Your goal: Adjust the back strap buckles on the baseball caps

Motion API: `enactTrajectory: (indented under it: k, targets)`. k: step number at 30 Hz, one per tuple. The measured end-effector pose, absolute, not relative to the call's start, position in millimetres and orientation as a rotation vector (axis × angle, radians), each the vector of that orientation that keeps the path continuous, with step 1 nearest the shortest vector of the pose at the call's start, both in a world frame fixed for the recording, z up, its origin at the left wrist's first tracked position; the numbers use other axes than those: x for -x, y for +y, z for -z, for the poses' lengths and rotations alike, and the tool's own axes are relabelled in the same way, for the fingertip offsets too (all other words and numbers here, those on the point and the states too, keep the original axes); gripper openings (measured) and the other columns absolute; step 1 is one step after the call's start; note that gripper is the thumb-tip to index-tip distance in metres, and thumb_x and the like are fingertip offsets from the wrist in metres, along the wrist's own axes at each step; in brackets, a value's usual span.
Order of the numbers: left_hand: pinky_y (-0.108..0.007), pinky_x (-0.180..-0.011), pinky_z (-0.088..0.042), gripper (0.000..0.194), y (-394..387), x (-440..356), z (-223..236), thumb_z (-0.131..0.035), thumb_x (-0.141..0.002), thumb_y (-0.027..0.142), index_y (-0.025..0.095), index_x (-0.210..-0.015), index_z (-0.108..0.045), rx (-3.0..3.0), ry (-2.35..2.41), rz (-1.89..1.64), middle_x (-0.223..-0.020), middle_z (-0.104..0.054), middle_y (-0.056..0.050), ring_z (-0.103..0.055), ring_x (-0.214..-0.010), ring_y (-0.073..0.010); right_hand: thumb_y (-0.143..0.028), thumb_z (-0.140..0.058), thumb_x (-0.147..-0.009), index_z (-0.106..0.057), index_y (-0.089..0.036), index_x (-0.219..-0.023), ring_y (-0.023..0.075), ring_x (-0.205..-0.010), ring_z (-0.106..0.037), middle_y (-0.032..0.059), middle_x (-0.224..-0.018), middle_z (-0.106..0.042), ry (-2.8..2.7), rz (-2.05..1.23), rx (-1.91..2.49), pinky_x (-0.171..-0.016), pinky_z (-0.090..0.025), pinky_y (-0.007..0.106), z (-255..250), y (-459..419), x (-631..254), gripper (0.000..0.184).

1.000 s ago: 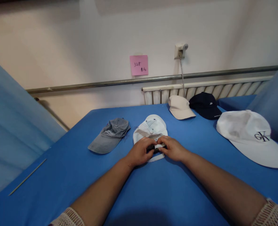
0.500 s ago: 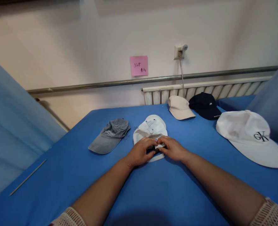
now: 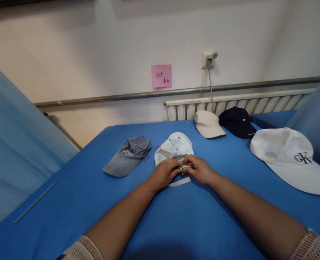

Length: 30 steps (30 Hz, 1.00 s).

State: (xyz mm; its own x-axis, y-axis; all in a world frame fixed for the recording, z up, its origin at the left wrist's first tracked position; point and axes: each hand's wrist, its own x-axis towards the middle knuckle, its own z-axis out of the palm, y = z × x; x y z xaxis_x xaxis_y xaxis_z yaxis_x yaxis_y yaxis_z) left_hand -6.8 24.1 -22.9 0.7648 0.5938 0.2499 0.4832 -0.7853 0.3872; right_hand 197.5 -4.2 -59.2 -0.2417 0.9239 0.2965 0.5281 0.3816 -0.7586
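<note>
A white cap (image 3: 174, 147) lies in front of me on the blue cloth, its back opening turned towards me. My left hand (image 3: 165, 174) pinches the left side of that back edge, thumb and fingers together. From the other side my right hand (image 3: 199, 169) grips the edge close to a small brass-coloured buckle (image 3: 184, 171). The fingertips of both hands almost meet there. A loose pale strap (image 3: 180, 182) curves below the buckle on the cloth. Fingers hide part of the cap's rear edge.
A grey cap (image 3: 127, 157) lies to the left, and a thin stick (image 3: 35, 202) beyond it. Beige cap (image 3: 208, 124), navy cap (image 3: 237, 122) and large white cap (image 3: 287, 151) sit right. Behind the blue-covered table (image 3: 160, 224) are a radiator (image 3: 263, 102) and a rail (image 3: 127, 96).
The brass-coloured buckle now shows between my fingertips, where something dark was seen before. My fingers have shifted slightly; the other caps stay put, and the view has moved a little.
</note>
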Motion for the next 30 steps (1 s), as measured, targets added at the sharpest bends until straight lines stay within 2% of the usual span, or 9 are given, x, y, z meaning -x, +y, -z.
enactTrajectory:
  k: [12, 19, 23, 27, 30]
  targets:
    - [-0.026, -0.073, -0.043, 0.020, 25, 4, 24, -0.048, -0.094, 0.031, 0.019, -0.096, -0.064, -2.602, 0.968, -0.463, -0.089, -0.067, -0.004, -0.062, -0.084, -0.0183, -0.013, -0.060, -0.079, -0.059, -0.020, -0.089, 0.0158, -0.082, -0.058, 0.0012, -0.091, -0.062, -1.929, -0.632, 1.202, -0.074, -0.046, 0.028, 59, -5, -198, 0.012]
    - [-0.027, -0.073, -0.044, 0.019, 24, 5, 24, -0.050, -0.093, 0.031, 0.019, -0.099, -0.064, -2.554, 0.960, -0.499, -0.093, -0.067, -0.005, -0.062, -0.085, -0.0182, -0.020, -0.066, -0.079, -0.056, -0.022, -0.107, 0.0187, -0.093, -0.060, 0.0034, -0.104, -0.063, -2.055, -0.639, 1.111, -0.083, -0.047, 0.033, 57, -10, -200, 0.030]
    - [-0.027, -0.074, -0.044, 0.019, 24, 6, 23, -0.050, -0.093, 0.031, 0.019, -0.099, -0.063, -2.546, 0.927, -0.501, -0.092, -0.067, -0.004, -0.061, -0.084, -0.0180, -0.020, -0.070, -0.076, -0.049, -0.021, -0.110, 0.0210, -0.101, -0.058, 0.0076, -0.117, -0.058, -2.090, -0.570, 1.112, -0.086, -0.047, 0.036, 51, -13, -201, 0.040]
    - [-0.027, -0.075, -0.044, 0.019, 24, 7, 24, -0.050, -0.093, 0.030, 0.019, -0.100, -0.063, -2.539, 0.932, -0.500, -0.092, -0.067, -0.004, -0.061, -0.084, -0.0178, -0.017, -0.068, -0.077, -0.048, -0.021, -0.108, 0.0223, -0.108, -0.056, 0.0090, -0.125, -0.053, -2.185, -0.459, 1.123, -0.090, -0.047, 0.038, 39, -20, -200, 0.038]
    - [-0.027, -0.076, -0.044, 0.019, 24, 7, 24, -0.049, -0.093, 0.030, 0.019, -0.101, -0.063, -2.547, 0.915, -0.501, -0.093, -0.066, -0.005, -0.061, -0.086, -0.0179, -0.017, -0.070, -0.076, -0.051, -0.021, -0.103, 0.0226, -0.108, -0.055, 0.0083, -0.120, -0.055, -2.287, -0.394, 1.093, -0.089, -0.046, 0.037, 30, -24, -199, 0.033]
